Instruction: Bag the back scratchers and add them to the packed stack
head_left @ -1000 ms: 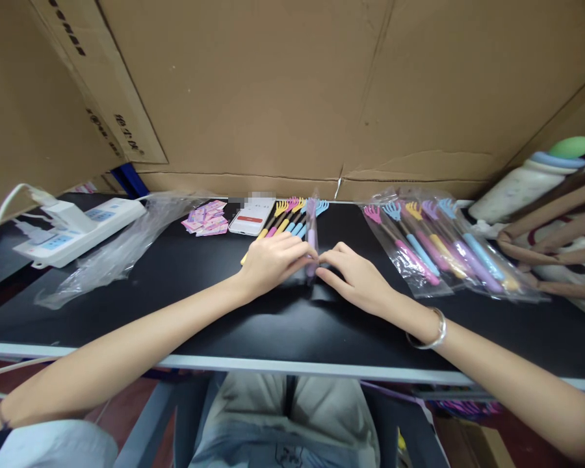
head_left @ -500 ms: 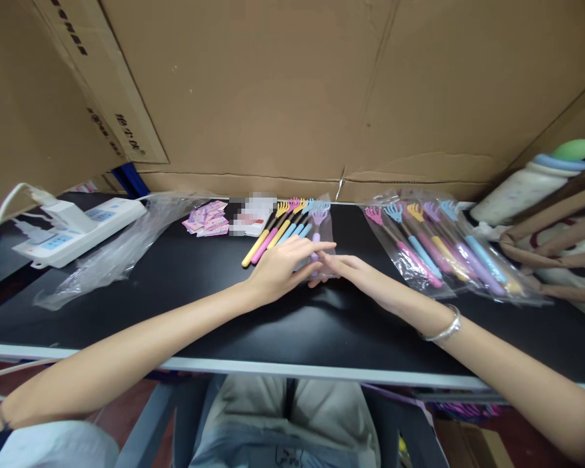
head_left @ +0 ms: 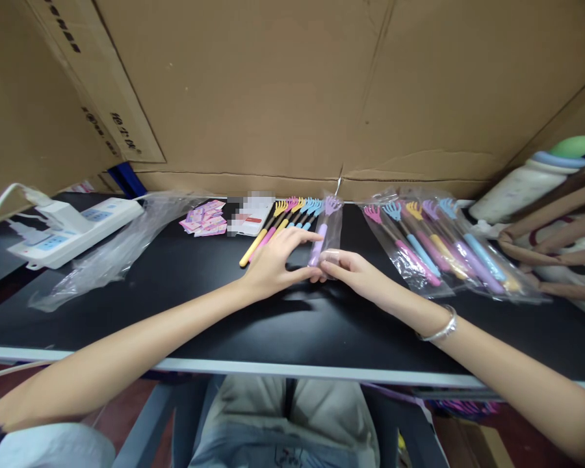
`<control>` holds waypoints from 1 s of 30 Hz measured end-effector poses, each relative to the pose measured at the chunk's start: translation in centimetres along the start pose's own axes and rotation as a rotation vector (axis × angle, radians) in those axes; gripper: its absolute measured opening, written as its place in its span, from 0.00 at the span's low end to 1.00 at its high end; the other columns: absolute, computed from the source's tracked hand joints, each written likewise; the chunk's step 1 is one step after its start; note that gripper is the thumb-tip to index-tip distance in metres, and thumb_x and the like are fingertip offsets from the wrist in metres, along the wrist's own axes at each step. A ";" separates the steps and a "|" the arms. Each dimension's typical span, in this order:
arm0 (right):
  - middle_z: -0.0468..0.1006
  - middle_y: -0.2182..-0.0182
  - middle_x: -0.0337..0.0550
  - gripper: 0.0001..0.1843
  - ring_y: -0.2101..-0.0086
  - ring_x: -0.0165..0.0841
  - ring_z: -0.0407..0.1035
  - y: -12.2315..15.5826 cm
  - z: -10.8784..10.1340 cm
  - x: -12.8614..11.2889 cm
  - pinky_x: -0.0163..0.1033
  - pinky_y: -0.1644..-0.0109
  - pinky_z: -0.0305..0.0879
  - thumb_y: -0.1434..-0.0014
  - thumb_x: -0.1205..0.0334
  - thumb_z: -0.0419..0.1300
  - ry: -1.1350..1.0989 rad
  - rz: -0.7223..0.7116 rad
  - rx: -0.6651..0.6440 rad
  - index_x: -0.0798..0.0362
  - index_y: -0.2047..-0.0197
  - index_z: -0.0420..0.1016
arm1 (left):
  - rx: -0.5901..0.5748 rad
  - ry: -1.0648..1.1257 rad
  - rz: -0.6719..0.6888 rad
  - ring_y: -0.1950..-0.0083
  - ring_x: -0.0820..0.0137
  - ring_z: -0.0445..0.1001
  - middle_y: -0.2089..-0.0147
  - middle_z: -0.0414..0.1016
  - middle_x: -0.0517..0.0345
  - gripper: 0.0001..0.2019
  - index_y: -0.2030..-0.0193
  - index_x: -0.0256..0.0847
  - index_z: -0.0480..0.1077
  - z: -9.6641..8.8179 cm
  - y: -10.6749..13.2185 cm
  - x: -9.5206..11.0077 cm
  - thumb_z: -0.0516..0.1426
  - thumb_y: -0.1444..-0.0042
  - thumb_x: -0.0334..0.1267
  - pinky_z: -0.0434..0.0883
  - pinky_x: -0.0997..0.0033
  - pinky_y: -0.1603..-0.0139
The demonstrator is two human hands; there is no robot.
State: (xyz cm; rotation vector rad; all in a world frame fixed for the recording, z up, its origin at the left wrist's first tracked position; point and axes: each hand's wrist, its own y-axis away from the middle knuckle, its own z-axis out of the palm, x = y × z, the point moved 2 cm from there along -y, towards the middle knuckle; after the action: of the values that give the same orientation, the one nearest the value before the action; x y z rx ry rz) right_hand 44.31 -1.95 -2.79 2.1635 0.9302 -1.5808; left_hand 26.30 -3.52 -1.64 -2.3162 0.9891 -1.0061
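A purple back scratcher [head_left: 322,233] lies in a clear plastic bag [head_left: 337,224], its claw end pointing away from me. My right hand [head_left: 344,265] is closed on the bag's near end, thumb and fingers pinching beside the handle. My left hand [head_left: 275,259] is open, thumb and index finger spread wide; their tips reach the bagged handle from the left, and its other fingers are partly hidden. Beneath and behind that hand lie several unbagged back scratchers, among them a yellow one [head_left: 251,252], with pink and blue ones alongside.
Several bagged back scratchers [head_left: 422,253] lie at right, near a white bottle [head_left: 521,185]. Small pink packets [head_left: 205,218] and a white card or box, partly blurred, [head_left: 256,218] are at the back. Loose plastic film [head_left: 112,260] and a power strip [head_left: 78,234] lie left. Cardboard [head_left: 273,91] stands behind.
The purple scratcher and its bag have moved slightly right and away from the loose ones. My left hand has drawn back a little, its thumb and index finger parting.
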 end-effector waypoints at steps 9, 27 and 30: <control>0.77 0.69 0.42 0.10 0.67 0.33 0.72 0.9 0.1 -1.3 0.36 0.62 0.63 0.37 0.61 0.51 0.466 -0.050 0.141 0.53 0.64 0.72 | -0.190 0.098 -0.231 0.66 0.72 0.72 0.66 0.74 0.62 0.15 0.62 0.40 0.68 0.4 0.2 -0.9 0.57 0.43 0.50 0.64 0.74 0.65; 0.81 0.64 0.38 0.09 0.65 0.33 0.74 0.7 -0.7 -0.5 0.36 0.60 0.67 0.43 0.60 0.59 0.436 -0.025 0.220 0.50 0.59 0.78 | -0.075 0.390 -0.370 0.72 0.76 0.70 0.73 0.73 0.61 0.14 0.69 0.36 0.70 1.0 0.5 -1.9 0.62 0.48 0.47 0.66 0.77 0.69; 0.81 0.65 0.39 0.09 0.65 0.33 0.74 0.6 -0.6 -0.5 0.36 0.60 0.66 0.44 0.60 0.61 0.403 -0.004 0.214 0.51 0.61 0.78 | -0.085 0.387 -0.366 0.73 0.76 0.69 0.75 0.72 0.61 0.13 0.71 0.36 0.71 1.0 0.5 -1.8 0.61 0.47 0.46 0.65 0.78 0.70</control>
State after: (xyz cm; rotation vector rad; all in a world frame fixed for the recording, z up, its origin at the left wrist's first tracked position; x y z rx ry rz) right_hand 45.01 -2.24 -2.18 2.6975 0.9066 -1.3193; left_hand 25.96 -2.35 -3.38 -2.4821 0.7632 -1.6348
